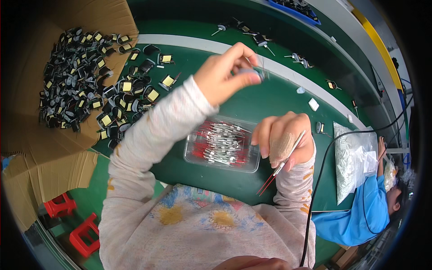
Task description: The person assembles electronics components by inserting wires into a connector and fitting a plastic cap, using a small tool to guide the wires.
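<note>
My left hand (226, 75) is raised over the far side of the green table, thumb and fingers pinched on a small grey part with thin wires (262, 73); motion blurs it. Nearer to me on the right, my right hand (290, 137), with a tan bandage on one finger, is closed on a slim white part with two red wires (292, 153) that point down toward me. A clear plastic tray (191, 154) lies between my arms, full of similar white pieces with red leads.
At left, a cardboard box (110, 18) holds many small black parts with yellow pads; more parts (127, 86) spill onto the table. A bag of white pieces (346, 166) lies right, crossed by a black cable (321, 175). Beyond it sits a person in blue (371, 202). Red stools (85, 236) stand lower left.
</note>
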`<action>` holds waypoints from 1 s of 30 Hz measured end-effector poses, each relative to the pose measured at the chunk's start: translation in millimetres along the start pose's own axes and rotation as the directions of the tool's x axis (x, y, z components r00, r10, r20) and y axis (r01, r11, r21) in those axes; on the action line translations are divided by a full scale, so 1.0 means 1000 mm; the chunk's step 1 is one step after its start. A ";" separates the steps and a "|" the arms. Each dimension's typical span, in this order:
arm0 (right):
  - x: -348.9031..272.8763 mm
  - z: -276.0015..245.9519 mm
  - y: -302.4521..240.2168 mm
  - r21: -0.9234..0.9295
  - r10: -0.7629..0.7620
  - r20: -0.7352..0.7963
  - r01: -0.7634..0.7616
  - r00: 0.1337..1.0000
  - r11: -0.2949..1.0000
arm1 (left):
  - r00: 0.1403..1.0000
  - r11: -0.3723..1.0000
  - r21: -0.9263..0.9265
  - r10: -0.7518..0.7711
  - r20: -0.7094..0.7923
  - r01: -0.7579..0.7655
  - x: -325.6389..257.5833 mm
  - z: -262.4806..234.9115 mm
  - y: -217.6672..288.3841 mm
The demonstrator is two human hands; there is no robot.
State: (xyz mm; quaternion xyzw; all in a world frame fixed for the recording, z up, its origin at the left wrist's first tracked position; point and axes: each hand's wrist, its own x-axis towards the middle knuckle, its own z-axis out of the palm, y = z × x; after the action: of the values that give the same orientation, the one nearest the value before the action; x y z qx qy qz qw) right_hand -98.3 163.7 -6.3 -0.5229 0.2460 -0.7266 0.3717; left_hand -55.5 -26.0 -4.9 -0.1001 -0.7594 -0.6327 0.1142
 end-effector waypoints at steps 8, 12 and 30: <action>0.008 -0.010 0.018 0.243 -0.048 -0.002 0.047 0.999 0.969 | 0.978 0.982 -0.039 0.188 0.088 -0.185 -0.035 0.015 0.020; 0.010 -0.016 0.021 0.296 -0.074 0.191 0.015 0.979 0.955 | 0.874 0.872 0.126 0.447 0.189 -0.474 -0.027 0.008 0.020; -0.009 0.053 -0.026 -0.938 -0.655 -0.268 -0.036 0.707 0.345 | 0.904 0.904 0.054 0.419 0.081 -0.423 -0.032 0.018 0.019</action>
State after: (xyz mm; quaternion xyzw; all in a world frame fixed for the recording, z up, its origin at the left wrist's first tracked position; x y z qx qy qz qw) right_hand -54.2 188.9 25.6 -0.4084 0.5862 -0.6616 -0.2276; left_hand -19.8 -5.4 0.2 -0.2789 -0.7451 -0.5622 0.2258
